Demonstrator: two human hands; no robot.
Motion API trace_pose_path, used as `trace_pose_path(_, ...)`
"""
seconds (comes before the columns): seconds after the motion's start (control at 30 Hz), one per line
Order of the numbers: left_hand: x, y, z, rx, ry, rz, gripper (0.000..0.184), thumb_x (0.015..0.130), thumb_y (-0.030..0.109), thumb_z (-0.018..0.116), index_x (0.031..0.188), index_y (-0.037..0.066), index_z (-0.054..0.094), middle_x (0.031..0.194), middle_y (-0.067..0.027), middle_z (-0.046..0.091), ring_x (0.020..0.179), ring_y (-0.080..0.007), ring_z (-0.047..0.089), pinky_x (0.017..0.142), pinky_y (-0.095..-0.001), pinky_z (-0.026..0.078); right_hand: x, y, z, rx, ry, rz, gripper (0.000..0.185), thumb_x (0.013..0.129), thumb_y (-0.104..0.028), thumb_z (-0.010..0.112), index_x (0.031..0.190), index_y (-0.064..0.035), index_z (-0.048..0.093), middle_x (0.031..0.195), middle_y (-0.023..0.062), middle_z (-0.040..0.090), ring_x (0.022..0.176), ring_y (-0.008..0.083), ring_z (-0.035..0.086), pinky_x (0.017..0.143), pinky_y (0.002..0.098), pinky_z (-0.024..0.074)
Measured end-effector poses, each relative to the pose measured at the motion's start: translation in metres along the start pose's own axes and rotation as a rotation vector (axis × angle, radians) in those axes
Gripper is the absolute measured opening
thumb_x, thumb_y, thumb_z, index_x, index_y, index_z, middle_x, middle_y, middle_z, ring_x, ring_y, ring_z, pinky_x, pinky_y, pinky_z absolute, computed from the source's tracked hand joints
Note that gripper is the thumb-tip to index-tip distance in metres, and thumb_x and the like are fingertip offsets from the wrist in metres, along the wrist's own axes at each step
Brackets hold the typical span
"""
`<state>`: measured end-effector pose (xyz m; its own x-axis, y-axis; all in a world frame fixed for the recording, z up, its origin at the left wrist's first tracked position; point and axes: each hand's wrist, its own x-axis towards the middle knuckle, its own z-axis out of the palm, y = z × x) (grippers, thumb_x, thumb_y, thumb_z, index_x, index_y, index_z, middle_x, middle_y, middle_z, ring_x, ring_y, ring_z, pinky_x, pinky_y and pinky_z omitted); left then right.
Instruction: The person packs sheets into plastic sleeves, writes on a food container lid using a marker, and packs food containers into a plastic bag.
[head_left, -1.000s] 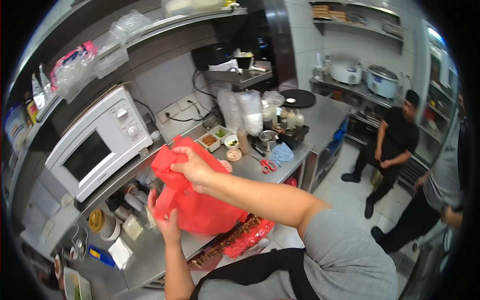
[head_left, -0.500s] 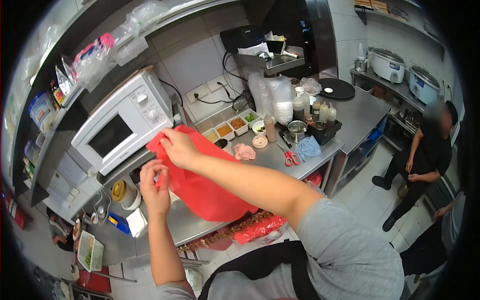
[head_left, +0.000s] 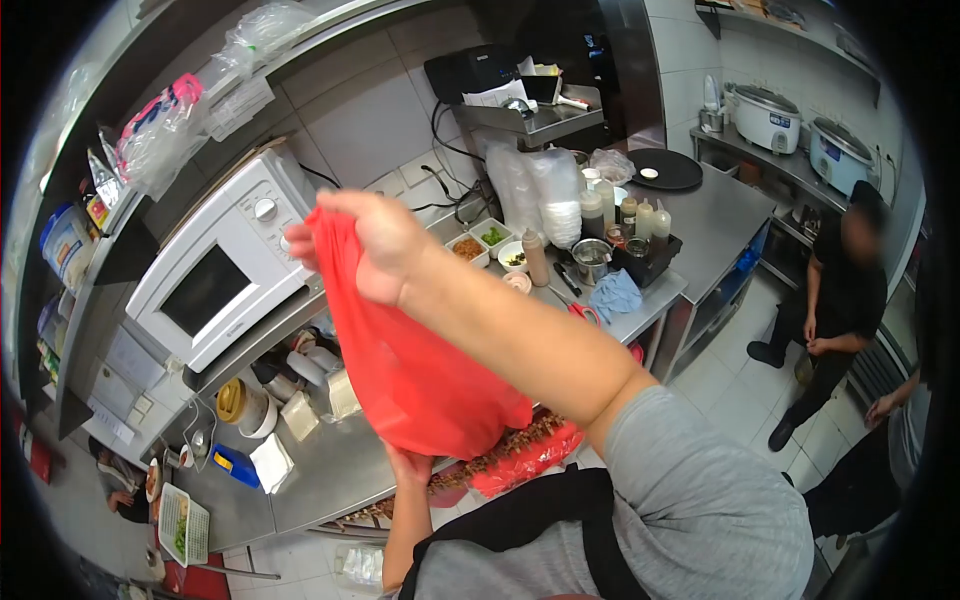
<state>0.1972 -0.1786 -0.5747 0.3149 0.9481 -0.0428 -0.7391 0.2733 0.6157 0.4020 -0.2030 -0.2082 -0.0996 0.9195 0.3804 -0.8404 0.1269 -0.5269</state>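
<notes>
A red bag (head_left: 400,370) hangs slanted over the steel counter (head_left: 240,500), in front of the white microwave (head_left: 220,265). My right hand (head_left: 375,240), raised near the microwave's right side, is closed on the gathered top of the bag. Low at the bag's bottom edge is my left hand (head_left: 408,465), touching it from below; its fingers are hidden behind the red material. What the bag holds, if anything, cannot be seen.
Food trays (head_left: 492,235), squeeze bottles (head_left: 535,258), a metal pot (head_left: 592,258) and a blue cloth (head_left: 615,292) stand at the back right. A jar (head_left: 243,405) is at the left. A seated person (head_left: 840,280) is at the right, another at the edge.
My left hand has let go of the bag's top and moved down to its bottom. My right hand has lifted the top higher, and the bag hangs longer.
</notes>
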Motion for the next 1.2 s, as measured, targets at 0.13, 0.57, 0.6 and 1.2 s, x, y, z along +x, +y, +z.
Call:
trace_pose_path(0.13, -0.004, -0.004, 0.068, -0.054, -0.083, 0.024, 0.066, 0.095, 0.059, 0.033, 0.143, 0.014, 0.032, 0.147, -0.0078, 0.036, 0.133, -0.0307, 0.037, 0.108, -0.0502, 0.034, -0.034, -0.074, 0.021, -0.076, -0.148, -0.171, 0.030, 0.090, -0.021, 0.056, 0.102, 0.0061, 0.052, 0.096, 0.0208, 0.060, 0.081, 0.0295, 0.061, 0.074, 0.0427, 0.0495)
trace_pose_path(0.57, -0.048, -0.260, 0.236, -0.183, -0.277, -0.456, 0.068, 0.096, 0.060, 0.023, 0.145, 0.014, 0.029, 0.148, -0.0075, 0.034, 0.135, -0.0272, 0.034, 0.110, -0.0460, 0.029, -0.232, -0.291, -0.032, -0.374, -0.095, -0.129, 0.082, 0.094, -0.041, 0.045, 0.133, 0.0241, 0.013, 0.140, 0.0438, 0.015, 0.136, 0.0485, 0.018, 0.113, 0.0518, 0.0191)
trace_pose_path(0.6, -0.051, -0.285, 0.246, -0.161, -0.264, -0.493, 0.068, 0.096, 0.060, 0.023, 0.146, 0.014, 0.029, 0.148, -0.0073, 0.033, 0.135, -0.0263, 0.034, 0.110, -0.0454, 0.029, -0.250, -0.304, -0.041, -0.401, -0.079, -0.141, 0.085, 0.094, -0.042, 0.044, 0.135, 0.0234, 0.008, 0.142, 0.0431, 0.009, 0.138, 0.0482, 0.012, 0.113, 0.0523, 0.0153)
trace_pose_path(1.2, -0.108, -0.382, -0.125, 1.983, 0.234, -1.129, 0.059, 0.080, 0.048, 0.064, 0.116, 0.001, 0.058, 0.113, -0.0192, 0.059, 0.102, -0.0320, 0.055, 0.087, -0.0417, 0.043, -0.295, -0.607, -0.237, -0.589, 0.102, -0.294, 0.087, 0.092, -0.045, 0.050, 0.132, 0.0246, 0.017, 0.143, 0.0408, 0.018, 0.136, 0.0466, 0.022, 0.113, 0.0503, 0.0196)
